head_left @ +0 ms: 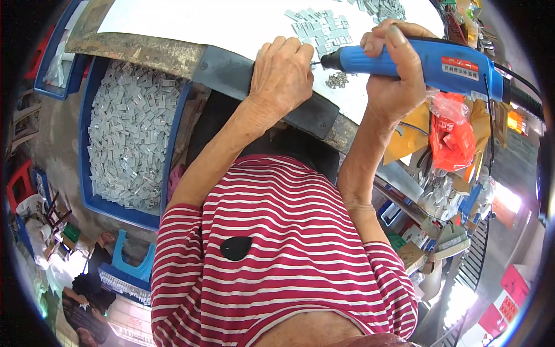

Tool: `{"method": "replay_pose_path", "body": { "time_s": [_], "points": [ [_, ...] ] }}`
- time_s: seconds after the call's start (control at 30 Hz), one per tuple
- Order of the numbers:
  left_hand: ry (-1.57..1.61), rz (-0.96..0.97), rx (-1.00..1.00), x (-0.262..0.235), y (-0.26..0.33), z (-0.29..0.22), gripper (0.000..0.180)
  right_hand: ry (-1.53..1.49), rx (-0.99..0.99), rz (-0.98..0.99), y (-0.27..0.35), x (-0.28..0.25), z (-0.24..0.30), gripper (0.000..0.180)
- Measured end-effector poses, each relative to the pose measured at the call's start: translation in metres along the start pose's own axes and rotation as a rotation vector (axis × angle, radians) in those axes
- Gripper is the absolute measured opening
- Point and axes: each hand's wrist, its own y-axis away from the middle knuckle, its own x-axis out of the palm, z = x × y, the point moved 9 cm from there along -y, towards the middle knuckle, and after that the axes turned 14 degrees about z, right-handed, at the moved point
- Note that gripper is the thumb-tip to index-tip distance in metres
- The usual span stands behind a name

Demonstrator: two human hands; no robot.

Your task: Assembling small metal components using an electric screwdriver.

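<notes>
Red-and-white striped shirt [277,260] fills the near view; both forearms reach up to the white tabletop [231,23]. Right hand [393,75] is wrapped tight around a blue electric screwdriver [428,61], tip aimed at the left hand [283,72], which presses down closed, seemingly steadying a small hidden part. Grey metal pieces [324,29] lie just beyond; a blue bin [87,144] holds more.

Small assembly workshop: worn workbench [144,49], blue bin [87,144] heaped with metal parts [133,127].
</notes>
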Motion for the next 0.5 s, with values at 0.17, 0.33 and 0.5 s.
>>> {"method": "replay_pose_path", "body": {
  "time_s": [0.17, 0.33, 0.5],
  "points": [
    [0.009, -0.001, 0.018, 0.0, -0.003, -0.004, 0.013, 0.01, 0.005, -0.025, 0.0, -0.004, 0.001, 0.014],
    [0.01, 0.004, -0.019, -0.001, 0.002, 0.002, 0.013, 0.015, -0.017, 0.048, -0.003, 0.006, -0.004, 0.012],
    [0.02, 0.001, 0.002, -0.001, -0.002, -0.003, 0.012, 0.016, -0.021, 0.035, -0.004, 0.005, 0.001, 0.011]
  ]
}}
